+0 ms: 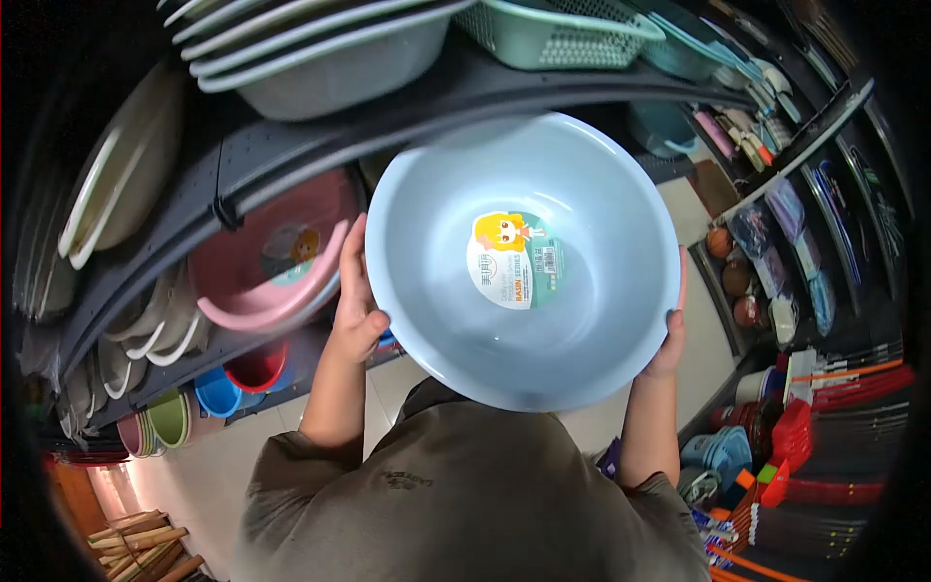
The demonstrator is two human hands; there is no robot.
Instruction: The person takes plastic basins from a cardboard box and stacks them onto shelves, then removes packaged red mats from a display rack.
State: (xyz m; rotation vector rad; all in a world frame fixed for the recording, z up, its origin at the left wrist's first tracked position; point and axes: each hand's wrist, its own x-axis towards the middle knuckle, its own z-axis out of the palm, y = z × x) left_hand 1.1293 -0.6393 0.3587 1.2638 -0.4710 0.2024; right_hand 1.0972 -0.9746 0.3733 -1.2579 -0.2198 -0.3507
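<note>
A large round light-blue basin point(417, 262) is held up in front of my chest, its open inside facing me. A round label point(512, 262) with a yellow-haired cartoon figure is stuck to its bottom. My left hand point(357, 301) grips the rim at the basin's left side, thumb on the near side and fingers mostly behind. At the right side of the rim, my right hand point(671, 335) grips with its thumb at the edge; its other fingers are largely hidden behind the basin.
Left of the basin, a pink basin point(267, 308) sits on a dark shelf point(184, 189). Stacked pale basins point(339, 73) and a green basket point(543, 34) are above. Red and blue buckets point(218, 392) stand lower left. Shelves of goods line the right; bundled sticks point(145, 548) lie lower left.
</note>
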